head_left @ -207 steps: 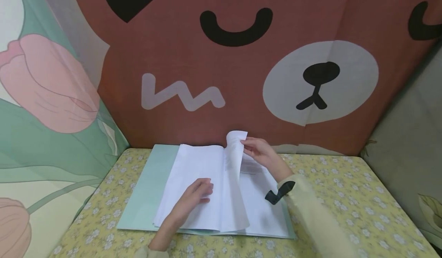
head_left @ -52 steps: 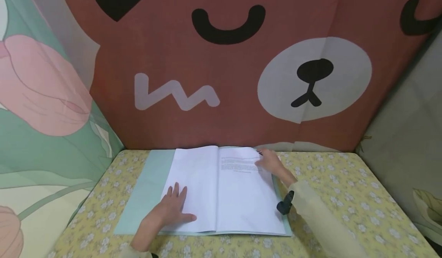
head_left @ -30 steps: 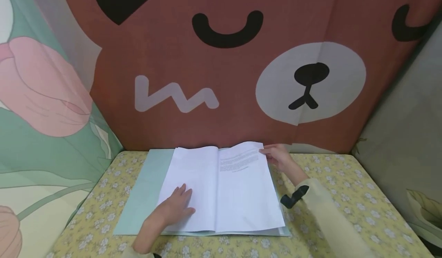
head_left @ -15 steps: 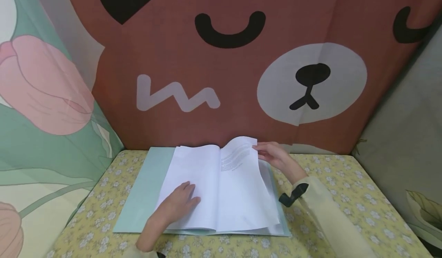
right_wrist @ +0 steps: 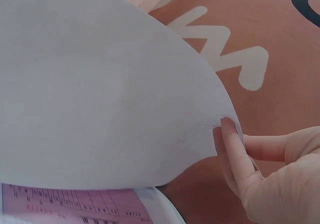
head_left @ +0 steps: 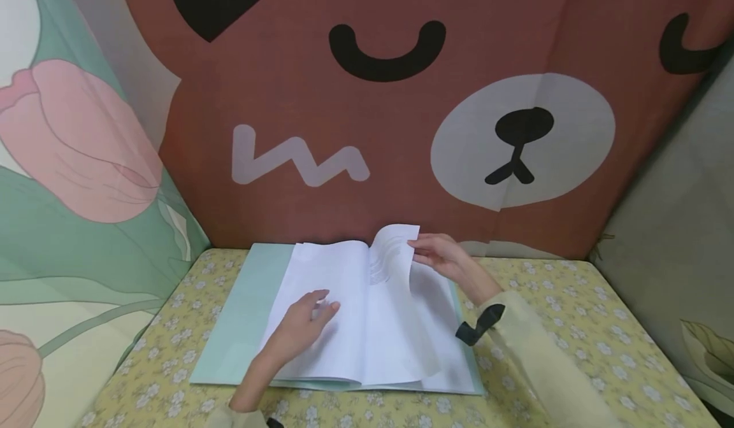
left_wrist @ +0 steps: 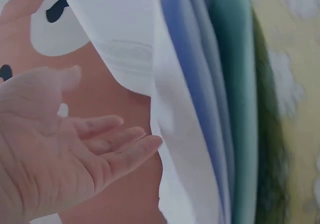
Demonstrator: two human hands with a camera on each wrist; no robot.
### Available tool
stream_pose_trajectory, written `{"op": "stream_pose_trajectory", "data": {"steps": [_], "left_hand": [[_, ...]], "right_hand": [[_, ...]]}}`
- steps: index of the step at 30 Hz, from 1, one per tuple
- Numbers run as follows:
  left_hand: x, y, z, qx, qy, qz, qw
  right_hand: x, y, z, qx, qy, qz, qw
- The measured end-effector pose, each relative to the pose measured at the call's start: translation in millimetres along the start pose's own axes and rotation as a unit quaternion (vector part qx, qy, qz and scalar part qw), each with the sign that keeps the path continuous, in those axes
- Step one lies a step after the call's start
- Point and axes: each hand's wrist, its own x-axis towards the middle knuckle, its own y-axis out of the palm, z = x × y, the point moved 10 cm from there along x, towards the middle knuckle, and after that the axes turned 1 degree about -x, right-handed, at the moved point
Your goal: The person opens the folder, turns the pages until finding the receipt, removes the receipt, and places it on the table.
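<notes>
My right hand [head_left: 450,262] pinches the upper right corner of a white sheet [head_left: 395,332] with printed lines near its top. The sheet curls up and leftward from the right side of an open light green folder [head_left: 237,326]. In the right wrist view, thumb and fingers of the right hand [right_wrist: 280,171] hold the sheet's edge [right_wrist: 110,98] from both sides. My left hand [head_left: 301,326] is over the blank left-hand pages [head_left: 329,275], fingers loosely extended. The left wrist view has the left hand [left_wrist: 45,144] palm visible, fingertips near the paper edges [left_wrist: 177,134].
The folder lies on a yellow floral tablecloth [head_left: 550,326]. Below the raised sheet, the right wrist view shows a pink printed page [right_wrist: 75,204]. A brown bear-print cloth [head_left: 390,122] hangs right behind the table, with a tulip-print cloth [head_left: 97,141] on the left.
The right-hand sheet lay flat 1.7 seconds ago. My right hand has since lifted its corner and drawn it leftward. My left hand has moved slightly right and up from its spread position.
</notes>
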Motion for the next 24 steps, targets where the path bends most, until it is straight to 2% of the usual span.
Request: {"op": "stream_pose_trajectory", "data": {"steps": [3,6,10,13,19,24], "left_hand": [[-0.4,-4.8,-3.7,-0.056,-0.017,-0.02,0.9981],[-1.0,-5.4,-8.3,-0.108,-0.036,-0.023,0.9933],[-0.3,1.2,-16.6,-0.173,-0.049,-0.004,0.9837],[-0.7,5.6,-27.6,-0.215,-0.044,0.014,0.9756],[-3.4,14.6,-43.5,-0.264,-0.036,0.043,0.963],[-6.6,19.0,-50.2,-0.271,-0.033,0.058,0.9603]], "right_hand": [[-1.3,10,1,0.008,-0.012,0.017,0.9997],[-2.5,21,1,0.021,-0.023,0.035,0.9989],[-3.7,34,2,0.042,-0.031,0.049,0.9975],[-2.8,41,2,0.048,-0.035,0.05,0.997],[2.8,52,-4,0.033,-0.039,0.035,0.998],[4.6,63,-10,0.03,-0.041,0.026,0.9984]]}}
